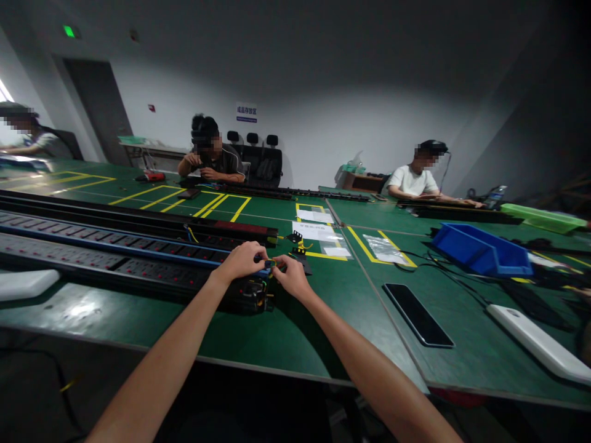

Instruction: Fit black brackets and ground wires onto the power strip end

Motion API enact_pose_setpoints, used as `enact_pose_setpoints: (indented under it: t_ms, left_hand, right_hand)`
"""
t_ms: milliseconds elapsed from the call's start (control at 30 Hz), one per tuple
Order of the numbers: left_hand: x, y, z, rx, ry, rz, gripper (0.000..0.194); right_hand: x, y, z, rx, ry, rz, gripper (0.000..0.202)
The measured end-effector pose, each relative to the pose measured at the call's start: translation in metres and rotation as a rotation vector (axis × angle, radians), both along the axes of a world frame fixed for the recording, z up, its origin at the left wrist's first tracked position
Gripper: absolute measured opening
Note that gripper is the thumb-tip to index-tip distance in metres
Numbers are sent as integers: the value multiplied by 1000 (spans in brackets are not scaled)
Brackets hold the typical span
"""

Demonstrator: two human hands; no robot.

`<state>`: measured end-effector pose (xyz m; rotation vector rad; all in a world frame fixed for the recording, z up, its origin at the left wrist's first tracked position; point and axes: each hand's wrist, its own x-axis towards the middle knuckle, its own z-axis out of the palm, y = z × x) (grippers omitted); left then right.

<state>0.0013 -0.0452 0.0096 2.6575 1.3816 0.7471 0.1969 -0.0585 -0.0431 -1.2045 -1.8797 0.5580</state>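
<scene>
Several long black strips with rows of sockets and small red dots lie side by side on the green table, reaching to the left. At their right end, my left hand is closed on the end of a blue-edged strip. My right hand pinches at the same end, its fingertips close to the left ones, with something small and yellowish between the hands. Exactly what the right fingers grip is too small to tell. Just behind them are black end pieces with yellow wire.
A phone, a blue bin, a white device and black cables are on the right. Papers lie beyond my hands. Across the table sit a person and another person; a third is far left.
</scene>
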Motion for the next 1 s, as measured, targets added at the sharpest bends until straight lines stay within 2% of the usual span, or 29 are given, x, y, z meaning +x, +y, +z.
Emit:
enact_pose_setpoints:
  t_ms: [1000]
  left_hand:
    - [3, 3, -5, -20, 5, 95, 21]
  right_hand:
    - [-6, -1, -1, -14, -43, -78, 29]
